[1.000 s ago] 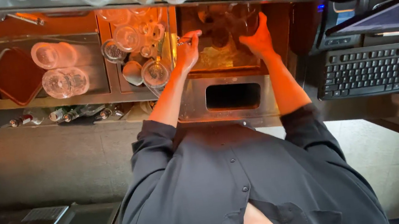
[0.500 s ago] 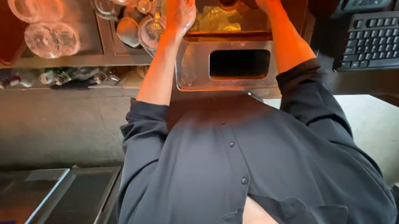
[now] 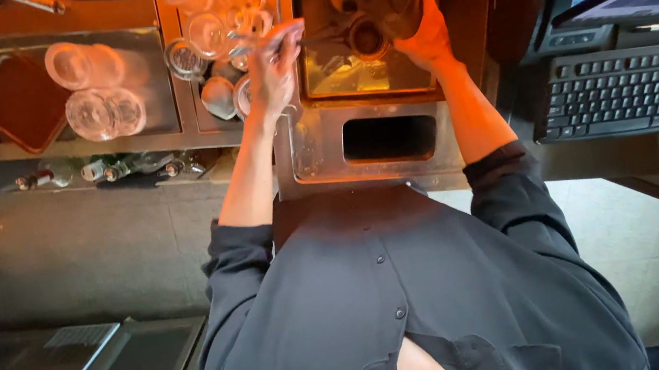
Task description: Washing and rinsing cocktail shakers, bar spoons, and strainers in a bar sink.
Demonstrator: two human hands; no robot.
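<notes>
- Now the left hand [image 3: 272, 68] is holding a clear glass [image 3: 262, 41] over the metal sink [image 3: 315, 84].
- The right hand [image 3: 422, 33] is gripping a dark cup [image 3: 369, 36] inside that sink.
- More glasses [image 3: 94, 89] are sitting upside down nearby.
- The sink's top is cut off.

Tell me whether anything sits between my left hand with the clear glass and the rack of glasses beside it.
Nothing visible does. The left hand holds a clear glass right at the edge of the rack of glasses, with no object between them. The right hand is apart, over the sink.
</notes>
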